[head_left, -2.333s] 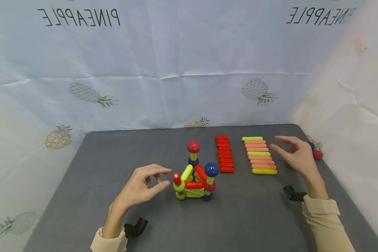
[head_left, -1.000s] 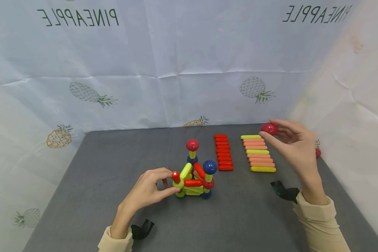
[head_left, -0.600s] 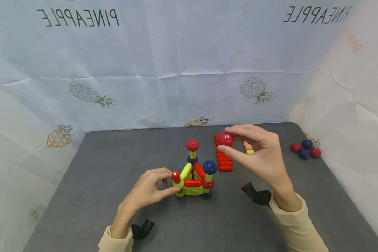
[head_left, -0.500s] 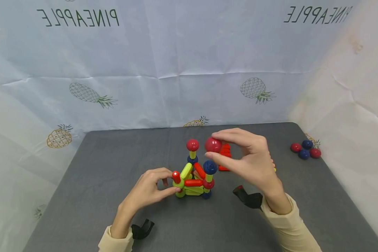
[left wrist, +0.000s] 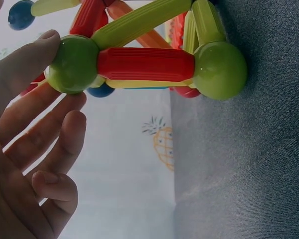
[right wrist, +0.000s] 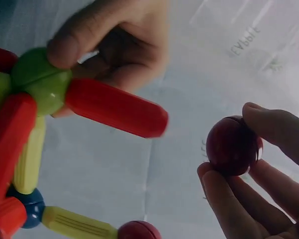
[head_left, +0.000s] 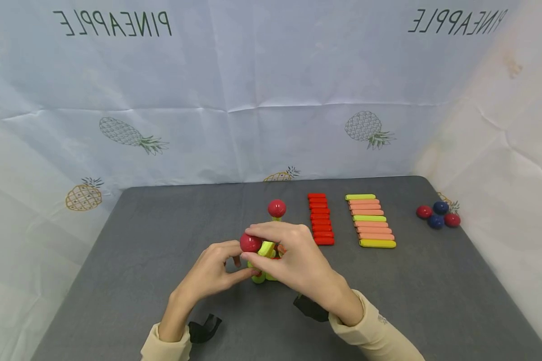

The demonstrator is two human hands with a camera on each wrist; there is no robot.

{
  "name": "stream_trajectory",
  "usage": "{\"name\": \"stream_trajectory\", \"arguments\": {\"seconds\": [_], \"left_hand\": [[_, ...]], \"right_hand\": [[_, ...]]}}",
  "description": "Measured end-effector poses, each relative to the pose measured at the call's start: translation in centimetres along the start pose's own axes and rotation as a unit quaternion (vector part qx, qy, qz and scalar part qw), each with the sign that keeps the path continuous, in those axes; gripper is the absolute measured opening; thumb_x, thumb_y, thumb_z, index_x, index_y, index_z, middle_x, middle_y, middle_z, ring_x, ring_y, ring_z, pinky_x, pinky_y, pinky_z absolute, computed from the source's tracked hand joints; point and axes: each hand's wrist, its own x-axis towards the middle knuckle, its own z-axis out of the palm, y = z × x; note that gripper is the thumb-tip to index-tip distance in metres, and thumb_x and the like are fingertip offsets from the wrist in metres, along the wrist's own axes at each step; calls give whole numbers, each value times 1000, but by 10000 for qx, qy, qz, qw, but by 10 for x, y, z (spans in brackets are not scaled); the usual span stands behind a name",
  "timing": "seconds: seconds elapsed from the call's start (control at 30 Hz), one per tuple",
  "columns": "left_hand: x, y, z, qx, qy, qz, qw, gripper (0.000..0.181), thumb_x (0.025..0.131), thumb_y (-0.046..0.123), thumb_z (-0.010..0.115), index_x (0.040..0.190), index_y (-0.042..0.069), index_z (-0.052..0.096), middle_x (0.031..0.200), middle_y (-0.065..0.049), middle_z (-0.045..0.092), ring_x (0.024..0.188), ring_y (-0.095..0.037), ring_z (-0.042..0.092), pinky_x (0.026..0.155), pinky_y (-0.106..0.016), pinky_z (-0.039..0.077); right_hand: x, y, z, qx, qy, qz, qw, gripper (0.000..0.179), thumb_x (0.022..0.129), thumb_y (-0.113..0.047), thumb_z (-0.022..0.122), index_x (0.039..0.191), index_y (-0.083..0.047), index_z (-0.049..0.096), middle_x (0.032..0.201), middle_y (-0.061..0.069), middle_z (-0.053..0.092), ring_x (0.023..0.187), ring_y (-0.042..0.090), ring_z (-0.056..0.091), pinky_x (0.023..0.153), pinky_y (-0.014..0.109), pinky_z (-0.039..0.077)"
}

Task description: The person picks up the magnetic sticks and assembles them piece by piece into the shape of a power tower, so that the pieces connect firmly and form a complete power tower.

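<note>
My left hand pinches a green ball at an upper corner of a structure of coloured sticks and balls. From that green ball a red stick juts out with a free end, upright as the head view had it earlier. Between thumb and fingers, my right hand holds a loose red ball. A small gap separates this ball from the stick's free end in the right wrist view. In the head view, the right hand hides much of the structure, though a red ball on its rear post shows.
A column of red sticks lies behind to the right. Beside it is a column of yellow and orange sticks. Two red and two blue balls sit near the right edge of the dark grey table. Pineapple-print cloth surrounds the table.
My right hand picked up a red ball at the right and carried it left to above the structure's near left corner. My left hand closed on the green ball there and stayed.
</note>
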Motion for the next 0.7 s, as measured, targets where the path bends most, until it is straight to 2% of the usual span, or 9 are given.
{"name": "stream_trajectory", "arguments": {"seconds": [0.23,0.4,0.7], "left_hand": [[-1,0,0,-45,-4,-29,10000,33,80,24,89,108,25,71,89,13,67,74,-10,60,66,-21,51],[0,0,0,-54,-3,22,10000,30,81,24,88,105,25,72,88,12,68,75,-3,57,65,-21,51],[-1,-1,0,-63,-10,81,9999,30,81,24,88,108,24,73,91,12,70,75,-2,57,65,-28,54]], "right_hand": [[-4,3,14,-406,-101,238,9988,34,81,-13,87,113,-5,77,110,5,79,105,17,74,88,28,60],[-4,3,16,-524,-305,487,9970,31,84,-14,85,113,-8,77,110,3,78,105,15,74,89,29,60],[-5,3,17,-483,-392,717,9955,28,86,-13,83,113,-10,76,113,3,77,107,15,72,86,30,60]]}}
